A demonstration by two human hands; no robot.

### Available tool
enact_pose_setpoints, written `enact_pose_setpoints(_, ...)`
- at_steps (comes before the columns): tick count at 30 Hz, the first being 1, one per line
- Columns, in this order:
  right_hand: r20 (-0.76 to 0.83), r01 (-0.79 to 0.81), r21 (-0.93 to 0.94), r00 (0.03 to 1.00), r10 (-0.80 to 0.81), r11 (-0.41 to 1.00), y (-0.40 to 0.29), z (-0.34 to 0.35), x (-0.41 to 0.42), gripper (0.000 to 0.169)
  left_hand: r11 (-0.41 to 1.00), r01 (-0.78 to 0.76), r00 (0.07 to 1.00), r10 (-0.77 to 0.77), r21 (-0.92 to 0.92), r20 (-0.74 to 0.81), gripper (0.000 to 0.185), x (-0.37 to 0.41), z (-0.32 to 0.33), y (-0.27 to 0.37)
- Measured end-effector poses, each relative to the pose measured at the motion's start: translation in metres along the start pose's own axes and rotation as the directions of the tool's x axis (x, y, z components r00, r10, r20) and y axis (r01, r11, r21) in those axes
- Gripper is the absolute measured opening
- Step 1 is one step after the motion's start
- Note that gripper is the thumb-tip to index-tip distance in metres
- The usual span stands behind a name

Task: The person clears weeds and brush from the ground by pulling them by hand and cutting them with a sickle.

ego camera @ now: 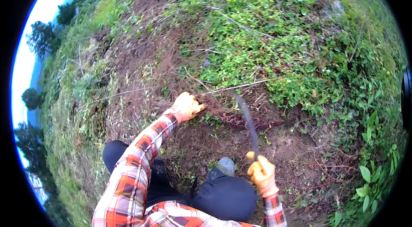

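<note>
My left hand point(188, 106), in a yellow-orange glove, is closed around a bunch of thin reddish-brown stems point(210, 106) at the edge of the low green plants. My right hand point(262, 172), gloved the same way, grips the lower end of a long, dark, slightly curved blade point(248, 117); its handle is hidden in the fist. The blade points up and away from me, its blurred far end near a pale dry stick point(241, 87). Bare brown soil point(215, 137) lies between my hands and my knees.
Dense leafy ground cover point(251, 53) spreads ahead and to the right. Dry twigs and a long thin stem point(112, 97) lie across the ground at left. My boot point(226, 166) stands on the soil between the hands. Leafy shoots point(365, 191) grow at lower right, and trees stand far left.
</note>
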State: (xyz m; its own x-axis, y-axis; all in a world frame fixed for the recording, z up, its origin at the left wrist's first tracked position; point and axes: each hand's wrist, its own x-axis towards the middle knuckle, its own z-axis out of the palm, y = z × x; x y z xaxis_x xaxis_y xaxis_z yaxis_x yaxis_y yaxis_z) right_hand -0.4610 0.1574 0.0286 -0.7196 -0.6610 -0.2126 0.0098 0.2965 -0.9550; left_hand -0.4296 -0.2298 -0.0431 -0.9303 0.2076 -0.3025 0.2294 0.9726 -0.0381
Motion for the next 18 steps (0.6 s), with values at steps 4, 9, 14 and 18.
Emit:
enact_pose_setpoints(4, -0.289, -0.112, 0.231, 0.941, 0.178, 0.967, -0.039, -0.005, 0.106, 0.029, 0.994, 0.061, 0.995, -0.068, -0.096, -0.079, 0.034, -0.017, 0.036, 0.015)
enact_pose_setpoints(9, -0.453, -0.178, 0.214, 0.853, 0.259, 0.96, -0.031, -0.027, 0.258, 0.026, 0.992, 0.125, 0.927, -0.123, -0.017, -0.355, 0.047, -0.015, 0.024, 0.041)
enact_pose_setpoints(14, -0.161, -0.316, 0.494, 0.882, 0.442, 0.81, -0.014, 0.035, 0.25, 0.014, 0.983, 0.17, 0.75, -0.08, 0.074, -0.657, 0.051, -0.056, 0.002, 0.028)
enact_pose_setpoints(18, -0.182, -0.321, 0.397, 0.891, 0.416, 0.86, 0.001, 0.065, 0.177, 0.024, 0.983, 0.172, 0.756, -0.096, 0.055, -0.647, 0.049, -0.057, -0.005, 0.009)
